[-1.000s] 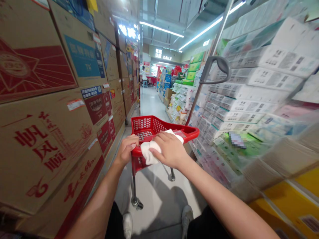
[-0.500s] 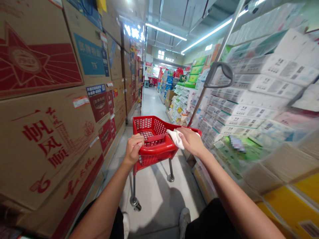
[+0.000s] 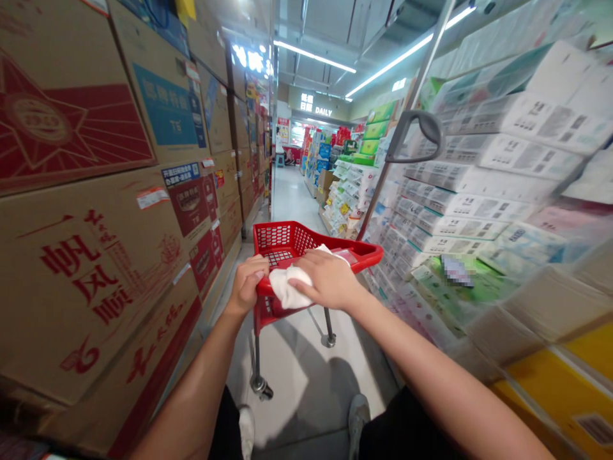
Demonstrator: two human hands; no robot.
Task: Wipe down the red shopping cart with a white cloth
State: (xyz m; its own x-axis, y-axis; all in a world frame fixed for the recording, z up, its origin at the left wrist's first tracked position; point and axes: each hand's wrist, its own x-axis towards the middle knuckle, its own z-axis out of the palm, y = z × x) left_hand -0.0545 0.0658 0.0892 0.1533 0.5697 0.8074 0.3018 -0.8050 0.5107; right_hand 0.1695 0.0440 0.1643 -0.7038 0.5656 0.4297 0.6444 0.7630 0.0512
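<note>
In the head view, your left hand [image 3: 249,281] curls around the handle [image 3: 263,288] of a red shopping cart [image 3: 368,253], while your right hand [image 3: 330,276] grips a white cloth [image 3: 283,289] against it, between stacked cartons [image 3: 119,268] and wrapped white packs [image 3: 472,176] lining the aisle [image 3: 293,195].

Left hand [image 3: 249,281] curled, right hand [image 3: 331,279] palm-down

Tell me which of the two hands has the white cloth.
The right hand: it holds the white cloth against the near edge of the red cart. The left hand grips that edge directly, left of the cloth.
</note>
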